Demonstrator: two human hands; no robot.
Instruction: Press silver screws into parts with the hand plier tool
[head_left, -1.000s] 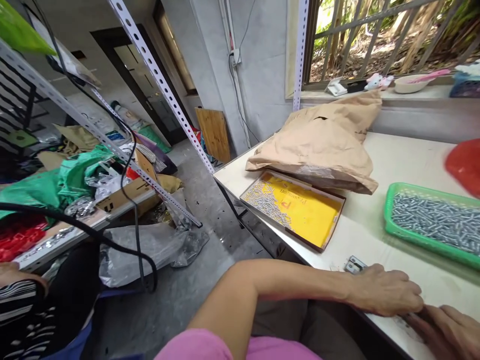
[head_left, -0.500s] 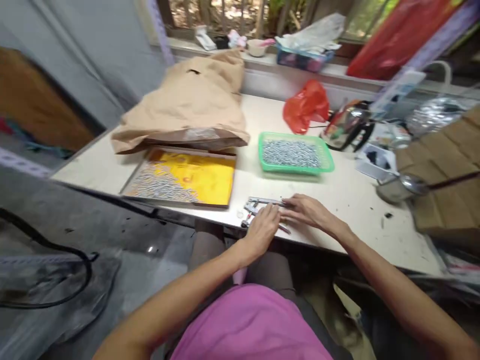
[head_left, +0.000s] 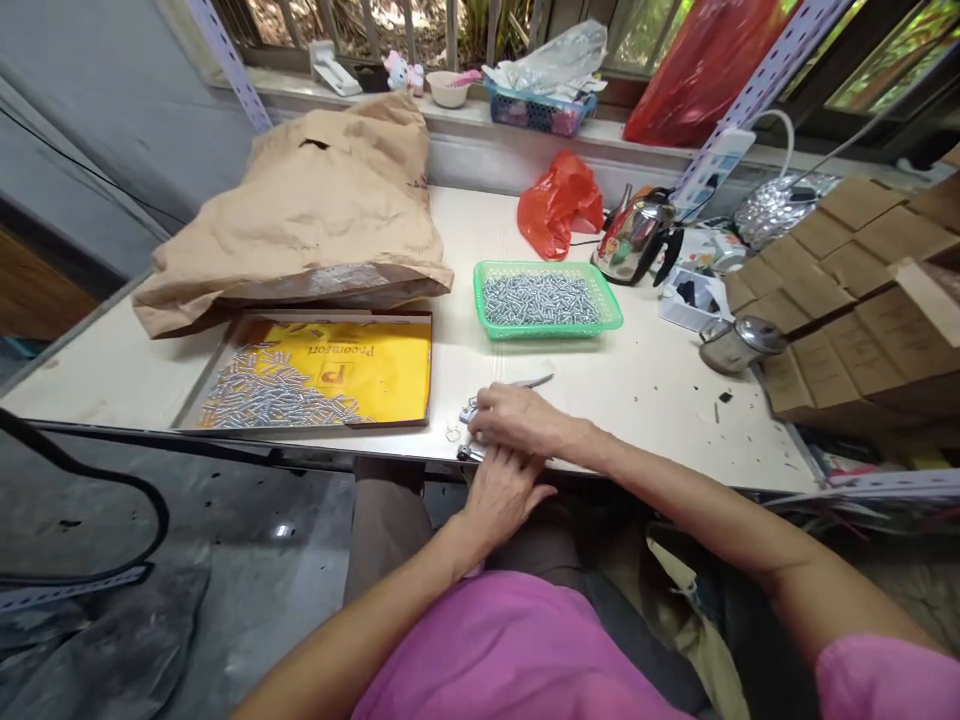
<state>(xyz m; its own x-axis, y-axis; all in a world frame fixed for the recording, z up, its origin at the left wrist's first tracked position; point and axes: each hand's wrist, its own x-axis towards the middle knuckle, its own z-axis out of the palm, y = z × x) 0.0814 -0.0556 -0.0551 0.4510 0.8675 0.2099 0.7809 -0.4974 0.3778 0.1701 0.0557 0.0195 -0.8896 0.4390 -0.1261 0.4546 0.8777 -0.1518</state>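
Observation:
A metal hand tool [head_left: 532, 381] lies at the table's front edge, mostly covered by my hands; a grey, slightly curved arm sticks out behind them, and a dark metal end [head_left: 470, 453] shows on the left. My right hand [head_left: 517, 418] is over the tool's left part, fingers curled down and closed; what they pinch is hidden. Just below, at the table edge, my left hand [head_left: 504, 497] has its fingers stretched forward and its thumb spread out to the right. Its fingertips disappear under my right hand. A small clear ring-like piece [head_left: 452, 434] lies left of the tool.
Left is a shallow box [head_left: 382, 370] with small metal pins on yellow card, beneath a brown paper sack [head_left: 315, 210]. A green basket [head_left: 547, 332] full of metal pins stands behind my hands. Right are a kettle [head_left: 634, 240], a metal-lidded jar [head_left: 739, 345] and stacked cartons [head_left: 862, 330].
My right hand has moved left across the tool, from its right end to its left part. My left hand has drawn back toward the table edge. The view has shifted right and sharpened.

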